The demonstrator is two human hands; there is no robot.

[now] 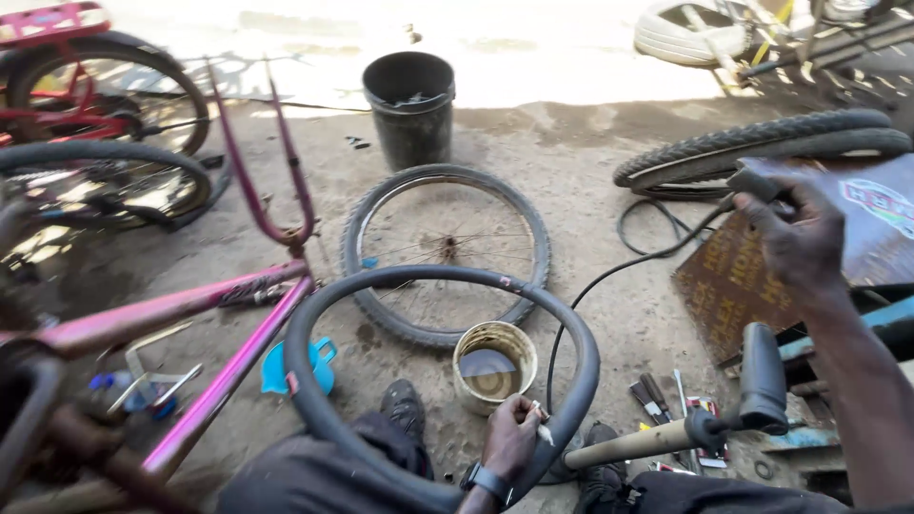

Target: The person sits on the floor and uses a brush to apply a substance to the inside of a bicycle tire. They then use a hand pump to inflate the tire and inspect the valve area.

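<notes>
Two hands are busy, and the inflated black inner tube [314, 381] arcing over my knees is the centre of it all. My left hand [509, 436] is closed on the tube's near right side, fingers pinched around the small pale valve [544, 433] poking out there. My right hand [798, 238], up and well to the right of the tube, is wrapped shut around the black handle of a pump [757, 183], whose thin hose [609, 276] trails back down toward the tube. Just behind the tube sits a small tub of murky water [493, 366], and beyond that a spoked wheel [446, 249] lies flat on the dirt. I judge I'm at the pumping stage, tube already fairly round. Next calls for keeping the valve steady while my right hand works the handle straight.
</notes>
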